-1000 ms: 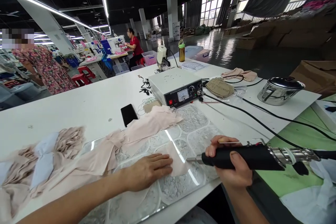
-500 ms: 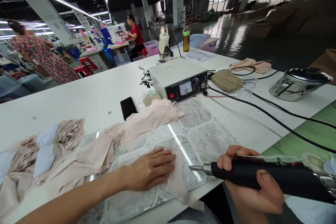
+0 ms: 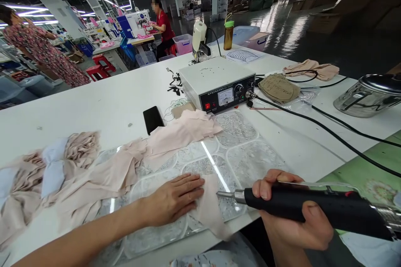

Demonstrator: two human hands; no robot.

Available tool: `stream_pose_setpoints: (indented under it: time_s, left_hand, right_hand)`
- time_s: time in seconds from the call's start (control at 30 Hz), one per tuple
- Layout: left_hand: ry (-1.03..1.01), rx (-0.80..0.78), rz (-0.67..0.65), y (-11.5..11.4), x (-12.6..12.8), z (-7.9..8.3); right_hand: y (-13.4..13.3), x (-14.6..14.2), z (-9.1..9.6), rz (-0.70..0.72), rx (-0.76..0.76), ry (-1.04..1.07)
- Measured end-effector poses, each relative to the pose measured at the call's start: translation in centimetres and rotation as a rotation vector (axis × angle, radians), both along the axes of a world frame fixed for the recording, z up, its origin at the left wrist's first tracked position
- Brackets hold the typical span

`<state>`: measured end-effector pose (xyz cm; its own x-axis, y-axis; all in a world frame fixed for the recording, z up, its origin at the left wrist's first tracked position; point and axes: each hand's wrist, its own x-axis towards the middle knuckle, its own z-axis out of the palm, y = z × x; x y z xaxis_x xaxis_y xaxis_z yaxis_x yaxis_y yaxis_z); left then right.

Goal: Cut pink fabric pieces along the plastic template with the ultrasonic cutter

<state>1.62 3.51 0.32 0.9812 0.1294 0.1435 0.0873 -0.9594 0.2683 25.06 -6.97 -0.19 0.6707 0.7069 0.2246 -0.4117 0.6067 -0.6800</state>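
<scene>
Nearest, the right hand [image 3: 291, 212] wraps its fingers around a black handheld tool [image 3: 316, 204], thumb along the near side, while the left hand [image 3: 175, 200] lies flat, its fingers together and gripping nothing that shows, the fingertips resting on the upper left part of a pale pink cloth piece [image 3: 211, 212]. That cloth piece lies between the hands, its long axis running from beside the left fingertips toward the worktop's near edge and slightly right. The tool lies crosswise to it, its metal tip [image 3: 225, 195] pointing left at the cloth's right edge; whether the two touch, I cannot tell. The left hand is the nearer, in contact with the cloth, whereas the right fingers stand well apart to its right. Beneath is a clear patterned mat [image 3: 250, 167] on the white worktop [image 3: 119, 112]. Beyond the left hand sits a heap of pink fabric [image 3: 183, 131], then a phone [image 3: 153, 120] and, further right, a control box [image 3: 216, 75]. Behind that stands a green-capped bottle [image 3: 228, 37].
</scene>
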Motion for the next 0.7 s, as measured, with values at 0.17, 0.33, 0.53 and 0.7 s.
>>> stream_pose_setpoints:
  time_s: [0.17, 0.33, 0.53, 0.7]
  left_hand:
    - [-0.037, -0.007, 0.022, -0.1, 0.6, 0.3]
    - [-0.046, -0.145, 0.233, 0.4, 3.5, 0.3]
    - [0.06, -0.365, 0.382, 1.6, 6.8, 0.0]
    - [0.025, -0.445, 0.392, 1.5, 6.7, -0.1]
  right_hand:
    - [-0.2, 0.4, 0.2, 0.024, -0.018, 0.034]
    - [-0.3, 0.6, -0.1, 0.035, -0.017, 0.027]
    - [-0.4, 0.5, -0.2, 0.003, -0.038, 0.029]
    - [0.0, 0.7, -0.2, -0.064, -0.032, 0.035]
